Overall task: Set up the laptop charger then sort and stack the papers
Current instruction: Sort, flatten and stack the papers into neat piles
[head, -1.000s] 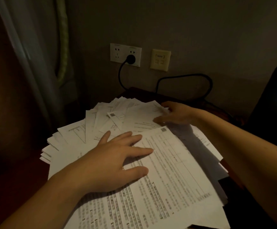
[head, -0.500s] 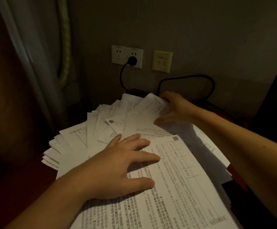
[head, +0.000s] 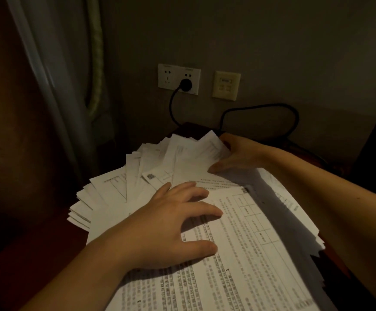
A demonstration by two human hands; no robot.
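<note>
My right hand point(head: 238, 153) now pinches the lifted far edges of the fanned white printed paper sheets point(head: 261, 254); left hand point(head: 167, 223) flat, fingers spread, pinning near pages. Sorting underway; black charger plug point(head: 186, 84) already in white wall socket point(head: 167, 76).

Both arms are bare to the frame edge — left hand point(head: 167, 223), right hand point(head: 238, 153) — the fingers point(head: 205, 212) short-nailed.
</note>
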